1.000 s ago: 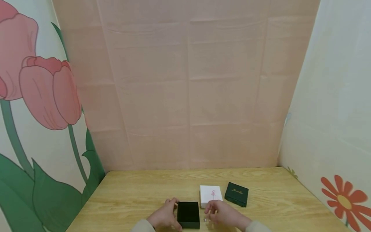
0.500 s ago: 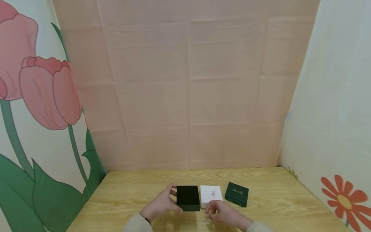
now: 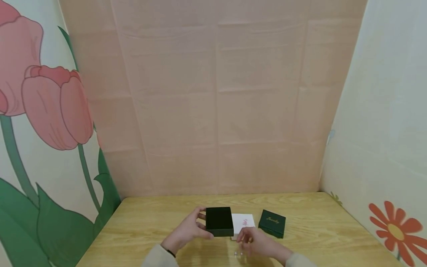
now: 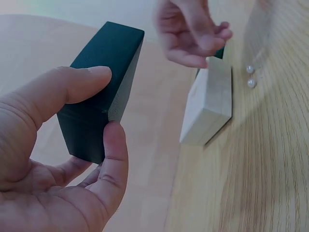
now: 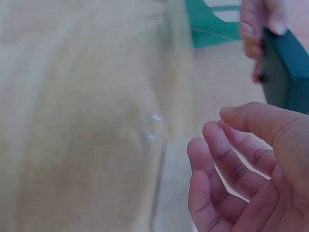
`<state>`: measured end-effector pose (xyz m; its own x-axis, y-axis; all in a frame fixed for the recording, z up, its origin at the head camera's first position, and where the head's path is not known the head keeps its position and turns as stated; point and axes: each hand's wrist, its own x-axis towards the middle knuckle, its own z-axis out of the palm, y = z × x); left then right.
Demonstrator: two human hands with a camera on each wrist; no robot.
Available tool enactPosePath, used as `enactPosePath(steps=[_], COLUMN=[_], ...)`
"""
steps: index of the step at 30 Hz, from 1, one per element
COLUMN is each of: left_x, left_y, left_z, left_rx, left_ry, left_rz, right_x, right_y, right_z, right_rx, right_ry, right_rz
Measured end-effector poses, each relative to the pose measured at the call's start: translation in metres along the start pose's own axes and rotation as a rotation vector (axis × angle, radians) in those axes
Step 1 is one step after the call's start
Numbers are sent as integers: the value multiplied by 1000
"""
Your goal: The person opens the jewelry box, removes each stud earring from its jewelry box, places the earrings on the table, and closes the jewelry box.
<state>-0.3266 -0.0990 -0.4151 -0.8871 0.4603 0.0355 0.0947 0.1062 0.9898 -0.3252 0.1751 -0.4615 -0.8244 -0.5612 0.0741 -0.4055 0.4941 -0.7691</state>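
Note:
My left hand (image 3: 191,228) grips a dark green jewelry box (image 3: 218,222) by its left side, thumb on one side and fingers on the other. Its upper face looks black, and in the left wrist view the box (image 4: 104,67) is held off the table. Two pearl earrings (image 4: 251,76) lie on the wood close together. Just above them hovers my right hand (image 3: 255,240), its fingers loosely bent. In the right wrist view nothing shows between those fingers (image 5: 219,150), and the pearl earrings (image 5: 153,128) are blurred.
A white box (image 3: 246,219) with a pink print stands partly behind the green box and my right hand. To its right sits a second dark green box (image 3: 272,223) with gold lettering. The wooden table (image 3: 150,211) ends at a pink cloth backdrop (image 3: 213,111).
My left hand has moved the green jewelry box away from me and lifted it, so it now overlaps the white box's left edge. The right hand has hardly moved.

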Motion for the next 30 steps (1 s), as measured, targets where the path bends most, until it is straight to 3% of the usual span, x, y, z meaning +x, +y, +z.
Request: enactPosePath(steps=[7,12,15,19,23,30], left_x=[3,4,3,3,3,4], left_y=[-4,-6,-5,-5,-4,-4], left_z=[0,0,0,0,1,1], left_rx=[13,31,32,32,30,24], left_ry=[8,18,19,22,20,15], left_rz=[-10,-17,-17,-12,-8,-17], right_x=[4,11,12,9,6,1], right_y=[-5,15,33,58,76,95], right_z=[-40,-68,-78,-86,-91,-93], right_rx=[24,-96,-206,-310,-318,-401], right_ry=[102,313,384,367,321,175], right_rz=[28,37,91,165,216,350])
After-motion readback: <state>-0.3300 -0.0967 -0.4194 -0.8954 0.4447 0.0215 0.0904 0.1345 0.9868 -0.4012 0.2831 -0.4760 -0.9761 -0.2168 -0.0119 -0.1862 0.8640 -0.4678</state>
